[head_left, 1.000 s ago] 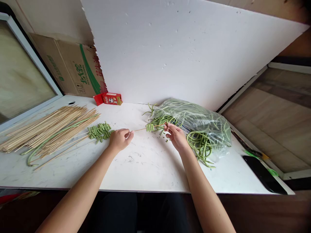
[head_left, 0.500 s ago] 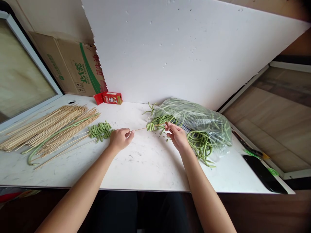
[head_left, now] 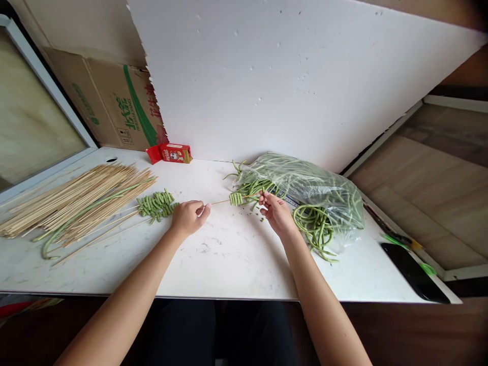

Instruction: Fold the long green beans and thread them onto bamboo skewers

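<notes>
My left hand (head_left: pixel 188 219) is closed round one end of a thin bamboo skewer (head_left: pixel 220 202), which points right. Several short pieces of long green bean (head_left: pixel 236 199) sit side by side across it. At the skewer's far end, my right hand (head_left: pixel 279 216) pinches a small bean piece (head_left: pixel 263 190) between thumb and fingertips. Beyond my left knuckles lie filled bean skewers (head_left: pixel 157 205), partly covered by that hand. Whole long beans (head_left: pixel 314 226) lie coiled beside my right wrist, with more inside a clear plastic bag (head_left: pixel 305 175).
Bare bamboo skewers (head_left: pixel 80 198) are heaped at left, a long bean (head_left: pixel 63 231) lying over them. A red box (head_left: pixel 176 153) stands at the back near a cardboard carton (head_left: pixel 110 104). At right are scissors (head_left: pixel 392 234) and a black phone (head_left: pixel 414 272). A white board (head_left: pixel 244 91) rises behind.
</notes>
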A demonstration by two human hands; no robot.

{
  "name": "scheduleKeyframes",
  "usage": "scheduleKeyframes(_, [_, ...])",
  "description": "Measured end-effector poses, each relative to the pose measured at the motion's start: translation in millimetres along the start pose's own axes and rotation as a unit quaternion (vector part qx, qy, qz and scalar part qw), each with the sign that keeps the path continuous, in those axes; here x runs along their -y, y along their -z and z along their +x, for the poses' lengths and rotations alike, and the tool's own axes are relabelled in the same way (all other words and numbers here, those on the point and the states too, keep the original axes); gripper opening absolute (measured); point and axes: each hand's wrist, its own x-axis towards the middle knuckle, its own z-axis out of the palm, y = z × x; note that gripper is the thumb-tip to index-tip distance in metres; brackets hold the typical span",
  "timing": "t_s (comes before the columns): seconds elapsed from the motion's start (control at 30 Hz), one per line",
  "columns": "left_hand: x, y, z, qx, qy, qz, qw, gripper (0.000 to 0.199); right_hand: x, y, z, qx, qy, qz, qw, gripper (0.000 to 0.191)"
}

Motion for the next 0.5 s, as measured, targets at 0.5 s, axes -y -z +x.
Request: scheduleKeyframes(0.5, [-1.0, 0.2, 0.4, 0.003, 0.003, 0.004, 1.000, 0.049, -0.6, 0.1, 0.6, 0.010, -0.013, 0.008, 1.000, 0.028])
